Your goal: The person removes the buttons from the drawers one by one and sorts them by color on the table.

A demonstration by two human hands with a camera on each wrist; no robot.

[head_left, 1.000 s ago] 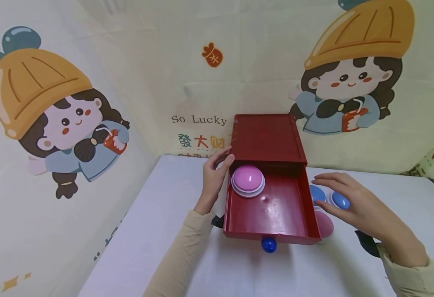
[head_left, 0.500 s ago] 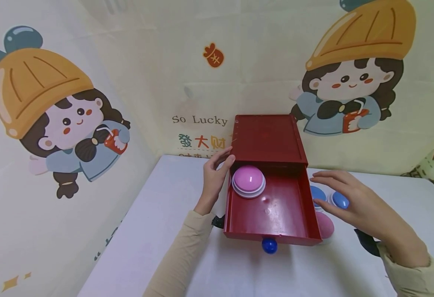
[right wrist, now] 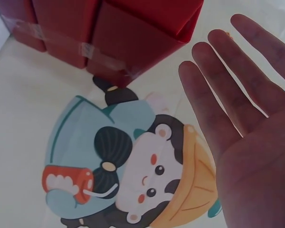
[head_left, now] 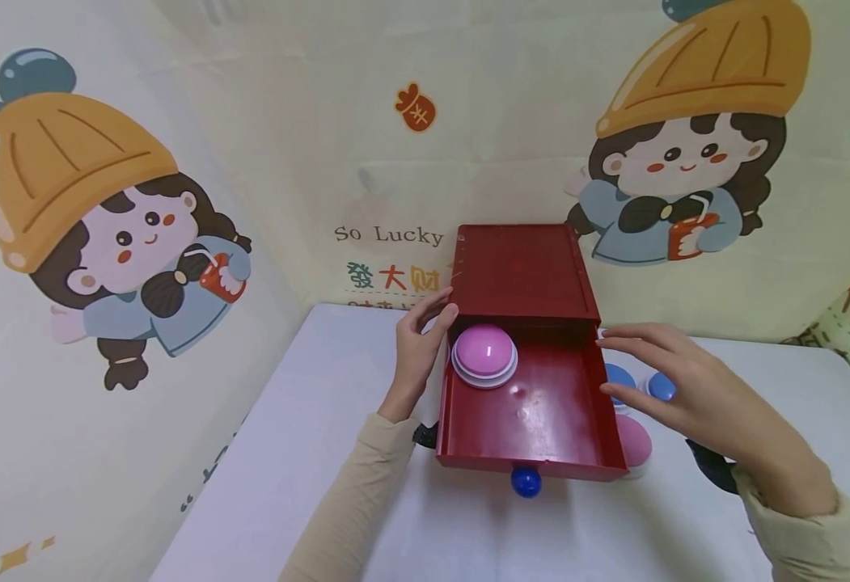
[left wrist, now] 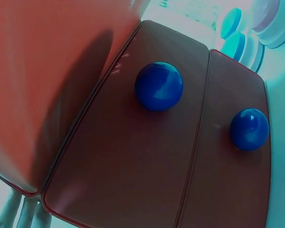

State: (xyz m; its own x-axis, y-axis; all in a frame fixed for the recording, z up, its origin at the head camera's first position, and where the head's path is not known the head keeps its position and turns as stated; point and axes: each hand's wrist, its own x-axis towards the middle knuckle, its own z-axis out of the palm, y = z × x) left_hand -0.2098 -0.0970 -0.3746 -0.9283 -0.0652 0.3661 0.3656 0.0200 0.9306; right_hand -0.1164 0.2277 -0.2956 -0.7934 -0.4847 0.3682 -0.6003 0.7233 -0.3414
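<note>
A red drawer box (head_left: 522, 275) stands at the back of the table in the head view, its top drawer (head_left: 541, 420) pulled out. Inside the drawer, at the back left, sits a pink push-button light (head_left: 485, 351) on a white base. My left hand (head_left: 417, 347) rests against the box's left side, thumb and fingers spread, holding nothing. Its fingers (left wrist: 26, 211) show at the lower left of the left wrist view. My right hand (head_left: 694, 384) hovers by the drawer's right wall, fingers extended and apart from the thumb. In the right wrist view its palm (right wrist: 251, 147) is bare.
Right of the drawer, partly hidden, lie two blue push-buttons (head_left: 661, 386) and a pink one (head_left: 634, 440). A blue knob (head_left: 526, 482) juts from the open drawer's front. Two lower drawers with blue knobs (left wrist: 159, 86) appear closed. Printed cloth (head_left: 308, 145) hangs behind.
My right hand has drifted slightly left and up, its fingertips now overlapping the drawer's right wall in the head view. The left hand, drawer and pink push-button light stay put.
</note>
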